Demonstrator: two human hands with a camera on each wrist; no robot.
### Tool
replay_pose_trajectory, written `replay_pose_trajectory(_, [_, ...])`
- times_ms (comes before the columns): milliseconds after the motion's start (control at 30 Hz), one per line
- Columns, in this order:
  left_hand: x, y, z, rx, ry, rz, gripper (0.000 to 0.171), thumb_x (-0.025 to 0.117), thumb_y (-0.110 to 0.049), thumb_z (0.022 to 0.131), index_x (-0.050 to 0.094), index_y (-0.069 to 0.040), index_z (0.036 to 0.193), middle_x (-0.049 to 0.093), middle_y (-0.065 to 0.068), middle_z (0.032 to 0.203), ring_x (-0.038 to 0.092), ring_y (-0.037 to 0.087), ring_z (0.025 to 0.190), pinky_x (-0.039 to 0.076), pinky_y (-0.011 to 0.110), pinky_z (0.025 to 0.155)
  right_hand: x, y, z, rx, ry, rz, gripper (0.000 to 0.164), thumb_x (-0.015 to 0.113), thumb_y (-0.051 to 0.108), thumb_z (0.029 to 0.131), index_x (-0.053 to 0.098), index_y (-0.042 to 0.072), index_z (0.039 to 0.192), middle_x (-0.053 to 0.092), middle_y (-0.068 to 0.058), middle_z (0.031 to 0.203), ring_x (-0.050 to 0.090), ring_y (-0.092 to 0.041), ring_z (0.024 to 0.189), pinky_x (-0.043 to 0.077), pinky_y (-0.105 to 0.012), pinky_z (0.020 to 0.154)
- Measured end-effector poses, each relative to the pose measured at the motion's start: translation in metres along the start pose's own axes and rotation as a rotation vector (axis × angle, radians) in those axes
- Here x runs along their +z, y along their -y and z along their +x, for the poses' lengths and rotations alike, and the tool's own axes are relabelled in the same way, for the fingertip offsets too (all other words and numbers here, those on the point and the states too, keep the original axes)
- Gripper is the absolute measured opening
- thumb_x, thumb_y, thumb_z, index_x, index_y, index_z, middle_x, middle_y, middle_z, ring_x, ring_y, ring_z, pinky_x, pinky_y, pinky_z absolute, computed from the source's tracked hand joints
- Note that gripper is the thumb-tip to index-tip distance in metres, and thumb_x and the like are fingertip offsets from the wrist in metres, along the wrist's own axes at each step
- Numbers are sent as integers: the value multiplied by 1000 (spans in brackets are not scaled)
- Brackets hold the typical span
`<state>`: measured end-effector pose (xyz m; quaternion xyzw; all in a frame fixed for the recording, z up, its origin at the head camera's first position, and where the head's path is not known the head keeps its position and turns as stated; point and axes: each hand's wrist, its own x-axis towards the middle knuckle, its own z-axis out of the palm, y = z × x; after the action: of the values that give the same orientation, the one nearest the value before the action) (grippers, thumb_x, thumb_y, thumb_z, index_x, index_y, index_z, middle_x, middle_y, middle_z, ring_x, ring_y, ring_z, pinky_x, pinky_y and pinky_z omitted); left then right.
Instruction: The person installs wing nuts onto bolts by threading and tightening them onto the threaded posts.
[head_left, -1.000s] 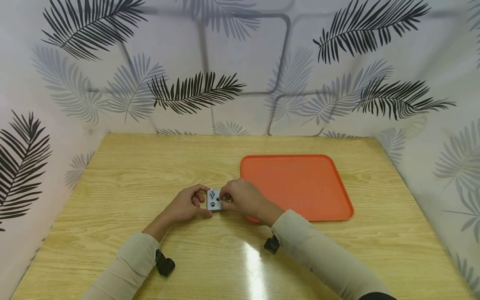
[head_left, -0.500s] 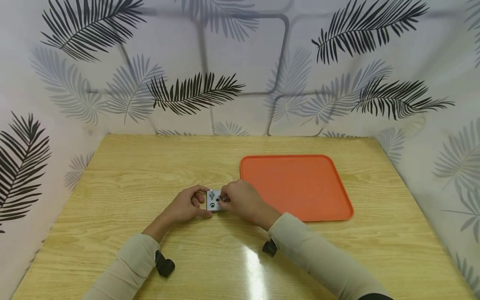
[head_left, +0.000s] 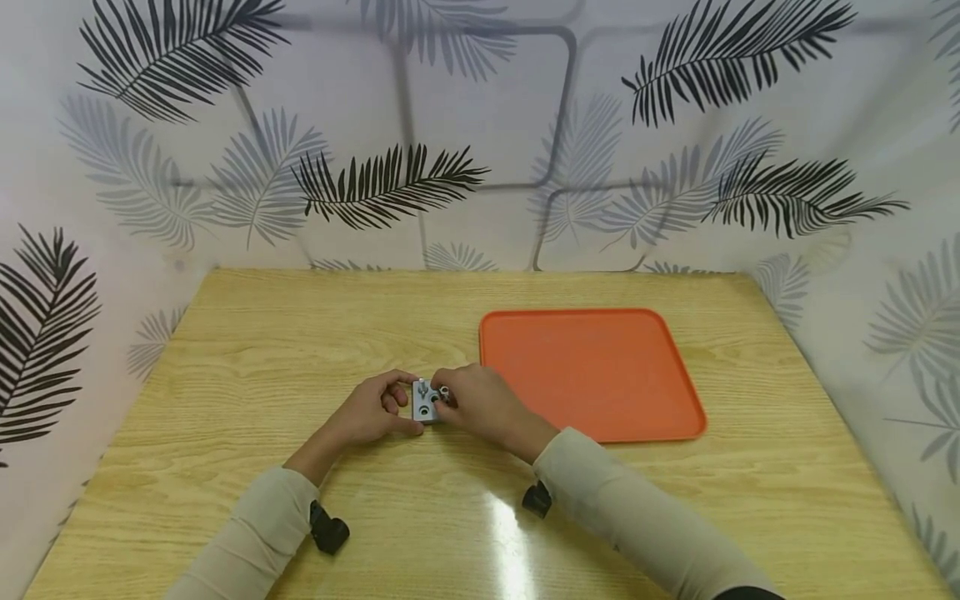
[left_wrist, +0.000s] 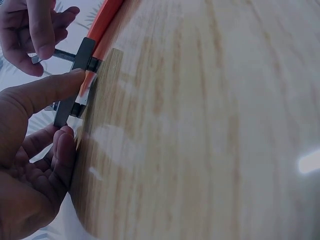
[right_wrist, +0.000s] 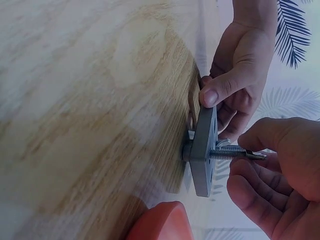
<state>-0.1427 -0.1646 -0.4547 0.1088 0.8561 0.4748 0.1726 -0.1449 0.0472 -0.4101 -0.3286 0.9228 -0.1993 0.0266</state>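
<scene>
A small grey metal plate (right_wrist: 201,145) with holes stands just over the table on bolt heads (left_wrist: 93,64). My left hand (head_left: 372,408) grips its near and far edges between thumb and fingers. A threaded bolt (right_wrist: 225,154) sticks up through the plate. At its tip, my right hand (head_left: 483,402) pinches a shiny wing nut (right_wrist: 257,156) between thumb and fingers. Another wing nut (right_wrist: 223,143) sits lower, on a second bolt (head_left: 423,384). The right fingers partly cover the plate's right side in the head view.
An orange-red tray (head_left: 592,375) lies flat to the right, partly behind the right wrist. The wooden table (head_left: 315,325) reaches back to a leaf-patterned cloth (head_left: 510,233). Black wrist cameras hang below both sleeves.
My right fingers have turned and shifted slightly left at the bolt tip, and the right wrist has dipped a little. My left hand and the plate have stayed in place.
</scene>
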Motion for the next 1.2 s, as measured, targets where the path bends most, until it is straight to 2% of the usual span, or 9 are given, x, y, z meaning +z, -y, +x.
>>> replay_pose_trajectory(133, [0,1,-1,2,0,-2,63,86,-14,78,56,-3,132,54,6,96,46,17,76,43,27,71,-2,-1,0,10,27,21,24,68,20,92,70,7,112,70,-2,77,51,-5,60,40,-20,53])
replay_pose_trajectory(233, [-1,1,0,7,5,0,63,86,-14,78,56,-3,132,54,7,97,47,18,77,43,27,72,-10,-10,-1,-9,111,79,37,69,24,90,64,7,123,68,-3,84,52,-8,66,42,-22,59])
replay_pose_trajectory(400, [0,2,1,2,-3,25,62,86,-16,78,57,-4,132,54,7,97,48,17,77,43,28,73,-28,-34,2,-113,294,290,52,62,6,88,54,10,140,61,-11,110,61,-18,91,51,-28,79])
replay_pose_trajectory(500, [0,2,1,-3,-2,28,62,86,-15,78,57,-4,131,54,6,96,48,17,77,43,28,72,-32,-45,5,-158,378,430,52,57,-2,92,53,10,142,59,-15,118,64,-24,102,54,-30,87])
replay_pose_trajectory(600, [1,2,1,-3,4,18,63,86,-14,77,57,-3,131,54,7,96,47,17,76,43,27,70,-30,-50,8,-168,432,506,48,59,-2,94,57,10,140,59,-13,124,64,-22,105,54,-27,88])
replay_pose_trajectory(800, [0,1,0,-1,-3,6,63,86,-15,77,57,-4,132,54,8,97,47,18,77,43,28,71,-26,-53,16,-185,453,589,43,65,0,93,61,5,135,64,-14,123,66,-16,99,55,-26,87])
replay_pose_trajectory(1000, [0,0,0,-4,-2,4,63,86,-15,78,56,-4,132,54,8,97,47,18,77,42,27,70,-25,-54,20,-164,441,594,37,70,7,92,65,3,129,69,-12,122,64,-9,96,54,-24,88])
replay_pose_trajectory(1200, [-1,0,0,-10,-1,2,63,86,-15,77,56,-4,132,53,7,97,47,18,77,42,27,70,-21,-51,21,-120,403,598,32,73,9,90,69,2,121,71,-10,102,63,-8,90,54,-22,84])
